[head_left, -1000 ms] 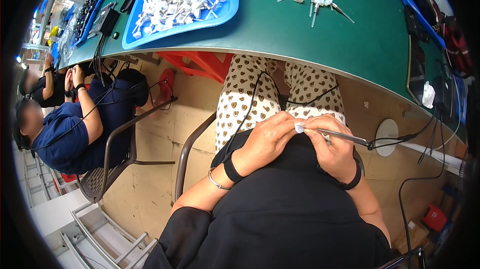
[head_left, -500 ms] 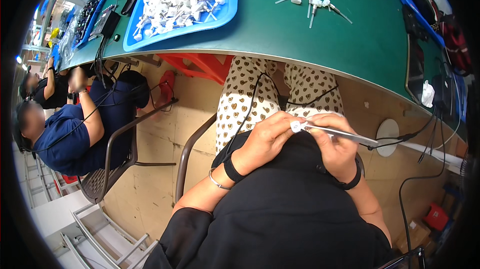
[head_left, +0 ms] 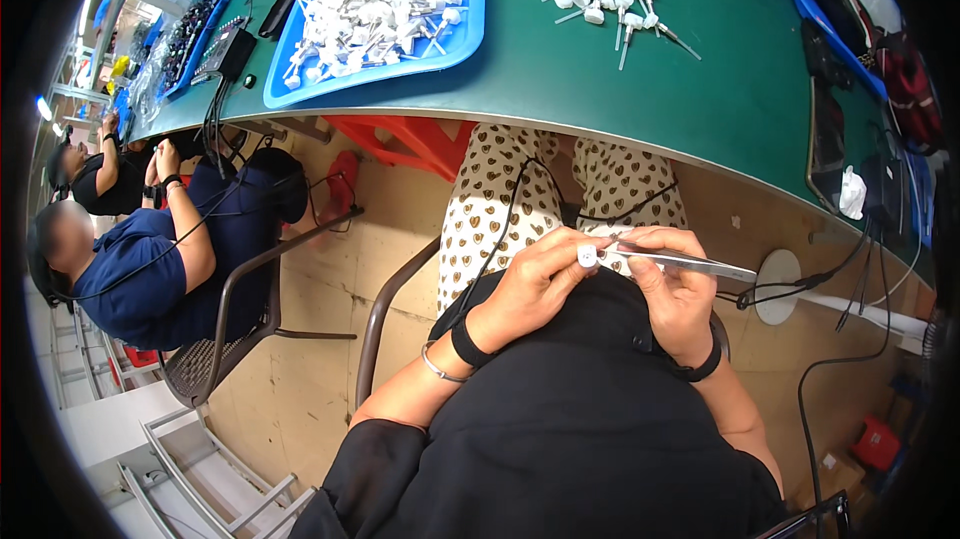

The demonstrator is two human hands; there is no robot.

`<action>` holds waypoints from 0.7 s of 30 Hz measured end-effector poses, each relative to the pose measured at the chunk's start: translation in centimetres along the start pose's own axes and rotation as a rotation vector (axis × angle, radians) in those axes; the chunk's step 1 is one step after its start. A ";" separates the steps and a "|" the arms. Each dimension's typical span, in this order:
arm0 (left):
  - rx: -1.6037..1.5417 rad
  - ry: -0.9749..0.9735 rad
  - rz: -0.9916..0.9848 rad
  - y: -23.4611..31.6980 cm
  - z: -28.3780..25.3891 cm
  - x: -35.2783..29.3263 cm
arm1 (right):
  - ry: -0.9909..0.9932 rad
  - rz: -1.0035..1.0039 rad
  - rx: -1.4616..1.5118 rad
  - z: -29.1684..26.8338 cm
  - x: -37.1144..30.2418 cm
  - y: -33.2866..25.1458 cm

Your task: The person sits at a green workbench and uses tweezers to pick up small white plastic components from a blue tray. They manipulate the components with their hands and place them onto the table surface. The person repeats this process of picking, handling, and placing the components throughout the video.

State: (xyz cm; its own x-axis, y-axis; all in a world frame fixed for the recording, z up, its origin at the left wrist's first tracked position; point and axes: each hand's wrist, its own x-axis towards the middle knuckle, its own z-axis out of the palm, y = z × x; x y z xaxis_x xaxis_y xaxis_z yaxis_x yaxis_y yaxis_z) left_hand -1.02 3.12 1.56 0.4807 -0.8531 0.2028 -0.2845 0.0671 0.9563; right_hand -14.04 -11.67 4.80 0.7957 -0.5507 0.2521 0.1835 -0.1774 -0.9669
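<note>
Over my lap, my left hand (head_left: pixel 535 284) pinches a small white plastic-capped part (head_left: pixel 587 255) between thumb and fingertips, its round white end facing me. My right hand (head_left: pixel 678 297) is closed around metal tweezers (head_left: pixel 722 268), whose flat rear end sticks out to the right. The tweezers' tips are close to the white part; whether they touch it is too small to tell. More parts of the same kind, white caps with thin stems, fill a blue tray (head_left: pixel 375 77) on the table. A loose group of these parts (head_left: pixel 625 1) lies to the right of the tray.
The green table (head_left: pixel 560 89) curves across in front of my knees. At its right stand a blue bin (head_left: pixel 845 34) and a phone-like dark slab (head_left: pixel 826 144). Cables (head_left: pixel 800 379) hang at the right. A co-worker in dark blue (head_left: pixel 145 264) sits at the left.
The view has shifted slightly, so the table and tray appear a little lower and farther right. The white part has turned a little in my left fingers; both hands stay almost in place.
</note>
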 end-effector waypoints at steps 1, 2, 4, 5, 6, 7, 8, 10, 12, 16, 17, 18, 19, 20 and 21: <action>-0.059 -0.021 -0.067 0.1 -0.1 -0.1 | 0.014 -0.031 -0.013 -0.1 0.3 0.1; -0.118 -0.041 -0.134 0.2 -0.2 -0.1 | 0.029 -0.062 -0.025 -0.1 0.4 0.1; -0.248 -0.063 -0.269 0.5 -0.3 -0.1 | 0.016 -0.006 -0.037 -0.3 0.4 0.0; -0.320 -0.064 -0.338 0.9 -0.4 -0.1 | 0.018 0.023 -0.031 -0.3 0.4 0.1; -0.391 -0.066 -0.408 1.0 -0.5 0.0 | 0.020 0.052 -0.024 -0.3 0.3 0.2; -0.411 -0.068 -0.427 1.1 -0.7 0.0 | 0.046 0.110 0.012 0.0 0.3 -0.2; -0.430 -0.069 -0.446 1.0 -0.9 -0.1 | 0.022 0.114 0.010 -0.1 0.2 0.3; -0.367 -0.068 -0.355 0.7 -1.1 0.1 | -0.023 0.121 0.006 -0.4 0.2 1.2; -0.203 -0.061 -0.134 0.2 -1.1 0.1 | -0.114 0.313 -0.002 -0.7 0.2 0.4; -0.190 -0.064 -0.056 0.4 -1.0 0.3 | -0.281 0.384 -0.006 -0.3 0.6 0.0; -0.162 -0.070 -0.022 0.4 -0.9 0.3 | -0.270 0.334 0.019 -0.1 0.5 0.4; -0.136 -0.078 0.011 0.5 -0.7 0.3 | -0.287 0.318 0.022 -0.2 0.4 0.7; -0.211 -0.073 0.030 0.4 -0.5 0.3 | -0.305 0.302 0.026 -0.3 0.3 1.0; -0.196 -0.090 0.031 0.4 -0.5 0.4 | -0.323 0.286 0.029 -0.4 0.3 1.1; -0.182 -0.107 0.032 0.4 -0.6 0.4 | -0.336 0.342 0.051 -0.7 0.5 1.0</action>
State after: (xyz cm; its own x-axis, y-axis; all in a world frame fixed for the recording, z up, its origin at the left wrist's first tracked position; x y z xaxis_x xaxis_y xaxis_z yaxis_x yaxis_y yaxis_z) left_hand -0.47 3.09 2.14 0.3805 -0.8984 0.2193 -0.1393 0.1788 0.9740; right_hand -13.86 -12.66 4.01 0.9563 -0.2749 -0.0993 -0.0997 0.0127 -0.9949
